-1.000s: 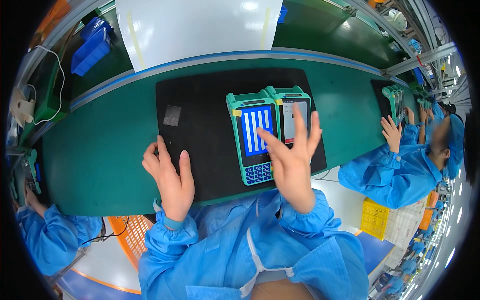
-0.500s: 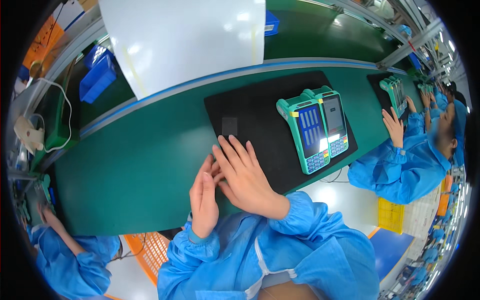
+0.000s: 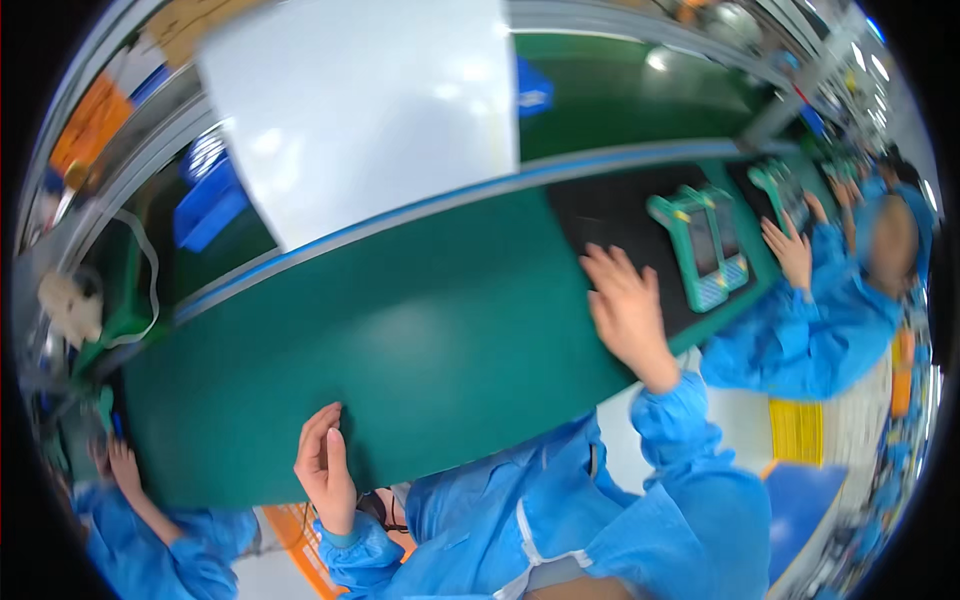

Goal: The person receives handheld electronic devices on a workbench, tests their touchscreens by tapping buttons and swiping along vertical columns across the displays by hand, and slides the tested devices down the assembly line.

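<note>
My right hand [image 3: 628, 310] lies flat with fingers stretched out on the left part of a black mat [image 3: 590, 205]. Two green handheld payment terminals [image 3: 702, 245], with screens and keypads, stand side by side on that mat, just right of the hand. My left hand [image 3: 326, 468] hovers by the near edge of the green tabletop [image 3: 400, 350], its fingers loosely curved and the thumb apart. Nothing shows in either hand. Motion blurs the picture.
Behind the table a rail runs below a large white board [image 3: 370, 110]. Blue bins [image 3: 212, 205] sit at the back left. On the right a co-worker in blue [image 3: 800, 345] handles another green terminal [image 3: 778, 190]; another co-worker's arm [image 3: 140, 490] is at the left.
The black mat and its terminals have slid right along the table, with my right hand on the mat. My hands have parted; the left has moved left and nearer me.
</note>
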The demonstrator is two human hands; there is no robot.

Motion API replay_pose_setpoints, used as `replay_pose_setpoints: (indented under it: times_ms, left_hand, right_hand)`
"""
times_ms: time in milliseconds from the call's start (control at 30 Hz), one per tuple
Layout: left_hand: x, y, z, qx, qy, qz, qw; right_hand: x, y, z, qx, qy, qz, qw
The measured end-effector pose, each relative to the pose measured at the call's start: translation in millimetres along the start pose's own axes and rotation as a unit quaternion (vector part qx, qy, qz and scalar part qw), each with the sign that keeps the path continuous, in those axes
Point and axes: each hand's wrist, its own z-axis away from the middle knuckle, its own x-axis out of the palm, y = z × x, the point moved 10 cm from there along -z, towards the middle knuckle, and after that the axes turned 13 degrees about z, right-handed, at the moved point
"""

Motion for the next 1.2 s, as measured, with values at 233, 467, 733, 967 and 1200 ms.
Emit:
replay_pose_setpoints:
  times_ms: [233,467,733,967,1200]
  left_hand:
    - [-110,-18,4,0.048,0.181,-0.089,0.978]
    - [-136,1,19,0.185,0.325,-0.350,0.859]
    - [-143,1,36,0.190,0.366,-0.347,0.842]
    - [-134,-1,40,0.201,0.381,-0.334,0.838]
    - [-135,-8,23,0.215,0.338,-0.366,0.840]
  right_hand:
    - [29,108,28,0.081,0.029,-0.001,0.996]
    - [-3,75,-20,0.017,-0.156,0.097,0.983]
    - [-168,-232,21,-0.583,-0.050,-0.074,0.808]
    - [-259,-186,24,-0.586,0.203,-0.389,0.681]
    - [-251,-184,15,-0.568,0.354,-0.379,0.640]
